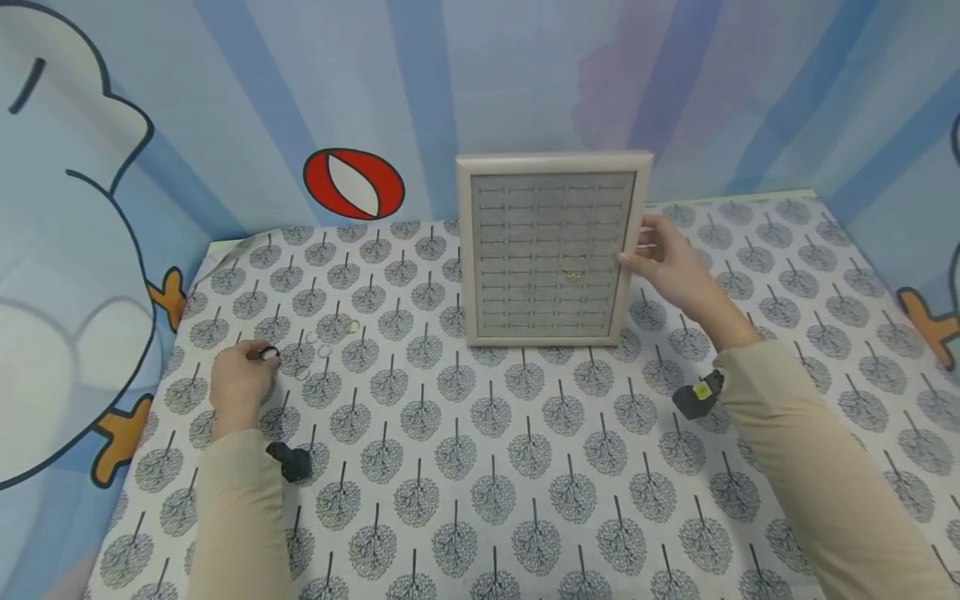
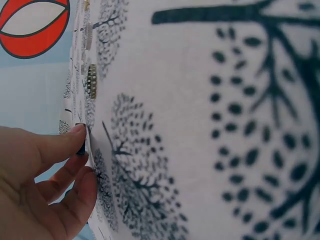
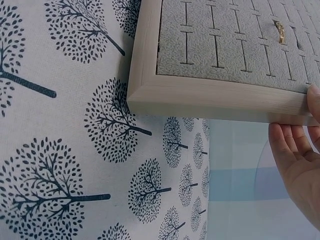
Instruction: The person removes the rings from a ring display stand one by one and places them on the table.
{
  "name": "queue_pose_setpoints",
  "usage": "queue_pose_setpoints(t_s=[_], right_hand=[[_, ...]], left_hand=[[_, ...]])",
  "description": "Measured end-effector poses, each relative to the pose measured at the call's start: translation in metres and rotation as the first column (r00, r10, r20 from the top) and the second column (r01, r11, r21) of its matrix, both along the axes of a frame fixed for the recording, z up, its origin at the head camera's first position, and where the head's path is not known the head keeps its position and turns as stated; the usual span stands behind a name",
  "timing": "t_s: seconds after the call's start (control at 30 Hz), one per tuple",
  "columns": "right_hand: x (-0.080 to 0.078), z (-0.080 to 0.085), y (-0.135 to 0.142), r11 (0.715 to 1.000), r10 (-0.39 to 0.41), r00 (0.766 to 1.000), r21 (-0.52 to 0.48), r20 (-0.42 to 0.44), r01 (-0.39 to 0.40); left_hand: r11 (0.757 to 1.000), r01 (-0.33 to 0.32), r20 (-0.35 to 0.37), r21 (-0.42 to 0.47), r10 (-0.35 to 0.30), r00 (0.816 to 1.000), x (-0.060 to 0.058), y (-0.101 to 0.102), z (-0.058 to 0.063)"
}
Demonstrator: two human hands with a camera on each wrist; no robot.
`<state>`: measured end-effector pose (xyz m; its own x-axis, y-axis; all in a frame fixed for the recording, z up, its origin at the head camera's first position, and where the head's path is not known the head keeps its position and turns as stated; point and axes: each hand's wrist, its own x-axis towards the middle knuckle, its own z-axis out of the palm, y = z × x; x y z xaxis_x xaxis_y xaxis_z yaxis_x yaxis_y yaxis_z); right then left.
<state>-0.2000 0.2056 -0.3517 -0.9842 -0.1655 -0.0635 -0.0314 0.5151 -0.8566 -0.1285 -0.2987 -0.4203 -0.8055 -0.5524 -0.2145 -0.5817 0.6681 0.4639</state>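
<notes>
At the left of the table, my left hand (image 1: pixel 238 383) pinches a small dark ring (image 2: pixel 81 145) between thumb and fingertips, close over the patterned cloth. My right hand (image 1: pixel 672 268) grips the right side of a ring display board (image 1: pixel 474 250), thumb on the front of its pale frame and fingers behind. The board stands upright, leaning slightly back, at the far side of the table. Its grey padded face has rows of slits, and a gold ring (image 3: pixel 279 32) sits in one of them, right of the middle.
Several loose rings lie just right of my left hand, among them a gold-coloured ring (image 1: pixel 352 326) and a silvery ring (image 1: pixel 302 372). A cloth (image 1: pixel 525 525) printed with trees covers the table. Behind it rises a backdrop (image 1: pixel 510 83) with cartoon figures.
</notes>
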Motion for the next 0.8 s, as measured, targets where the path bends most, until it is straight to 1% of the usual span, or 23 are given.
queue_pose_setpoints(t_s=[0.07,0.17,0.3,0.47,0.7,0.8], right_hand=[[0.0,0.0,0.0,1.0,0.005,1.0,-0.007,0.002,-0.005],[0.0,0.0,0.0,1.0,0.007,1.0,-0.012,0.003,-0.007],[-0.001,0.0,0.0,1.0,0.006,1.0,-0.017,0.004,-0.006],[-0.001,-0.001,0.0,1.0,0.009,1.0,-0.029,0.003,-0.009],[-0.002,-0.002,0.001,0.999,0.005,1.0,-0.033,0.002,-0.005],[-0.002,-0.002,0.001,0.999,0.006,1.0,-0.033,0.004,-0.006]], left_hand=[[1.0,0.005,-0.001,0.003,-0.005,1.0,0.003,0.006,0.008],[1.0,0.021,-0.001,-0.012,-0.021,1.0,0.005,0.009,0.011],[0.999,0.024,0.004,-0.04,-0.024,1.0,0.005,0.008,0.011],[0.998,0.021,0.011,-0.055,-0.02,1.0,0.004,0.007,0.01],[1.0,-0.01,0.025,-0.001,0.01,1.0,0.007,0.01,0.014],[1.0,-0.004,0.006,-0.012,0.004,1.0,0.007,0.012,0.016]])
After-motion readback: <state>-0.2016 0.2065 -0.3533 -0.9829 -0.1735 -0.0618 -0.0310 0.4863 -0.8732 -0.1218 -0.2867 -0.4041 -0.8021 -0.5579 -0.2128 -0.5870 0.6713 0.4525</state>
